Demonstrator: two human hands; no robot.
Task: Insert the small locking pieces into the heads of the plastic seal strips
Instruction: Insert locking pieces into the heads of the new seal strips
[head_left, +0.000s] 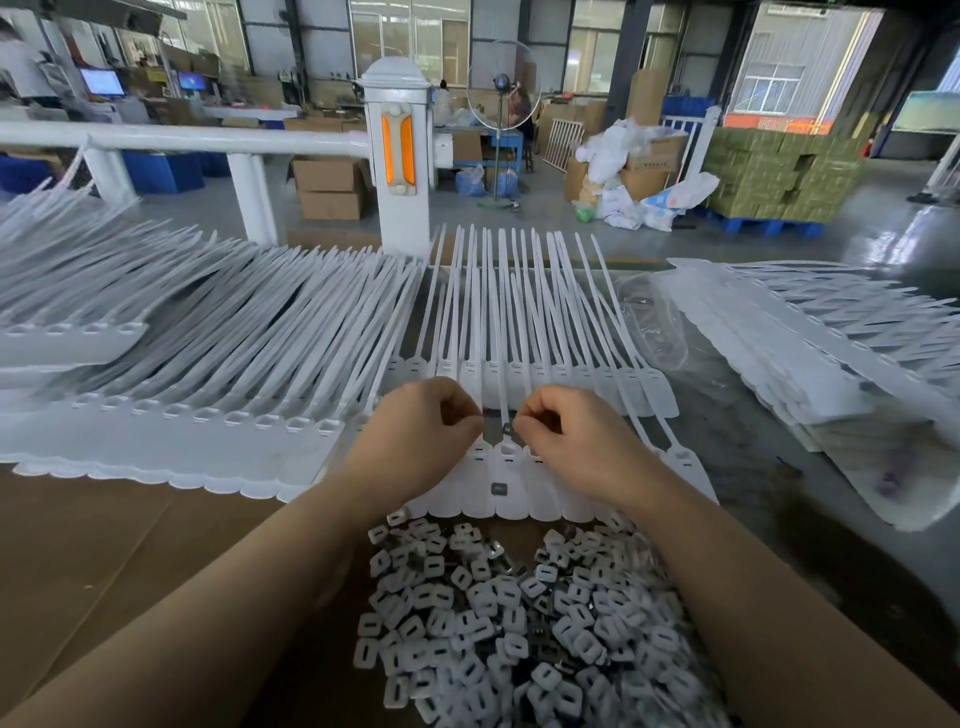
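Just above the row of seal strip heads (506, 457), our right hand (566, 436) pinches a small locking piece (507, 429); the head lies directly below it. Our left hand (421, 431), fingers curled, pinches the strip beside.

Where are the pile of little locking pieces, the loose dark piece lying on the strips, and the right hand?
pile of locking pieces (519, 618), head view, middle of heap.
dark piece (498, 488), head view, its centre.
right hand (566, 436), head view, back of hand.
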